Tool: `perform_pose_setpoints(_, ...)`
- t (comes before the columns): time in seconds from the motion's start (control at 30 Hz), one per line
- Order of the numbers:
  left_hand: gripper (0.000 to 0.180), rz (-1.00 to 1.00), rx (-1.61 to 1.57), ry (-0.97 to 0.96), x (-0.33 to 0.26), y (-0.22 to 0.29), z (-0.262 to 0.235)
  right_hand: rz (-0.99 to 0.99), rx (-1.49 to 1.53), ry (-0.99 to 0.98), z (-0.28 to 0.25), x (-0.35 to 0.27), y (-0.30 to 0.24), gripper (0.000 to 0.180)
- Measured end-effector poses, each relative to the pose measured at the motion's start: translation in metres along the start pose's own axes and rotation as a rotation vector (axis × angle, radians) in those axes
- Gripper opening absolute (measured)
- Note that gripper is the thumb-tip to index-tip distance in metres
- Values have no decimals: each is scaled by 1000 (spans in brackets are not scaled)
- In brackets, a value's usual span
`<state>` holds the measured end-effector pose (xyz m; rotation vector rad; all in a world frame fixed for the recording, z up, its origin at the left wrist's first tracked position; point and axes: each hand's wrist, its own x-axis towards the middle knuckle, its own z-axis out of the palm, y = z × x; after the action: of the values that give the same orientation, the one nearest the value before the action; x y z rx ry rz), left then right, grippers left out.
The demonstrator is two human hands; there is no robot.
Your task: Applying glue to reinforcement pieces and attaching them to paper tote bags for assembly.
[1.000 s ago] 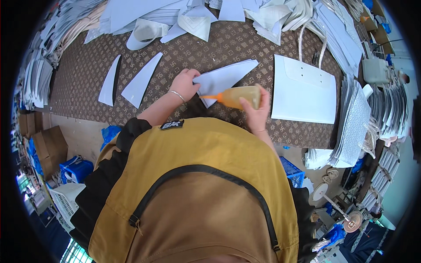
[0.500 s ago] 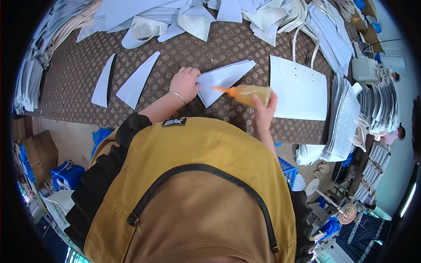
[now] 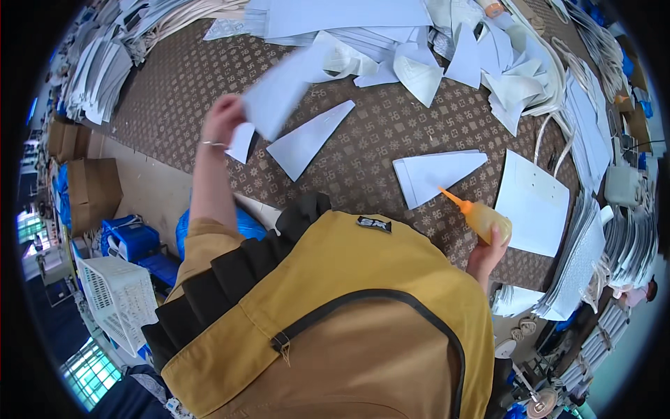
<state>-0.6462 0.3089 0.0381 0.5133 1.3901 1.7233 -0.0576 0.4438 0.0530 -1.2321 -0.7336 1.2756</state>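
Note:
My left hand (image 3: 225, 120) is raised over the left of the table, its fingers closed on the edge of a white wedge-shaped piece (image 3: 283, 94), which is smeared by motion. Below it lies another white wedge (image 3: 310, 142), and a third white wedge (image 3: 241, 142) is partly hidden beside my wrist. My right hand (image 3: 492, 248) grips a squeeze bottle (image 3: 485, 220) of yellowish liquid with an orange nozzle. The nozzle tip points at the near edge of a small stack of white wedges (image 3: 436, 174); whether it touches cannot be made out.
To the right lies a white bag panel (image 3: 534, 202) with a rope handle. Piled white sheets and offcuts (image 3: 349, 14) line the table's far side. Stacked panels (image 3: 569, 258) sit at the right edge. A white basket (image 3: 118, 300) and cardboard box (image 3: 94, 192) stand lower left.
My left hand has left the stack and moved left, where it now holds up a white wedge. My right hand keeps the bottle, its nozzle tilted more steeply. The view has swung left.

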Motion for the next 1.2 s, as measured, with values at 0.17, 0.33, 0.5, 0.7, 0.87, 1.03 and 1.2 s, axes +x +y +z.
perform_pose_setpoints(0.17,28,-169,406,848,-1,-14,-196,45,-71,1,6,5,5,51)
perform_pose_setpoints(0.33,27,-108,1625,1042,22,1,-96,12,-18,94,0,8,13,49)
perform_pose_setpoints(0.5,20,442,1075,20,-4,-58,108,-64,22,200,-1,33,-3,52)
perform_pose_setpoints(0.7,38,365,1182,-549,-54,-111,271,-158,-20,268,2,68,-16,56)
perform_pose_setpoints(0.87,40,387,1405,-609,-59,-122,293,-217,-116,233,8,101,-14,57)
perform_pose_setpoints(1.03,40,448,1452,-565,-66,-120,298,-248,-179,174,7,109,-9,57)
perform_pose_setpoints(1.2,39,408,1442,-520,-69,-117,301,-275,-365,-27,19,67,1,54)
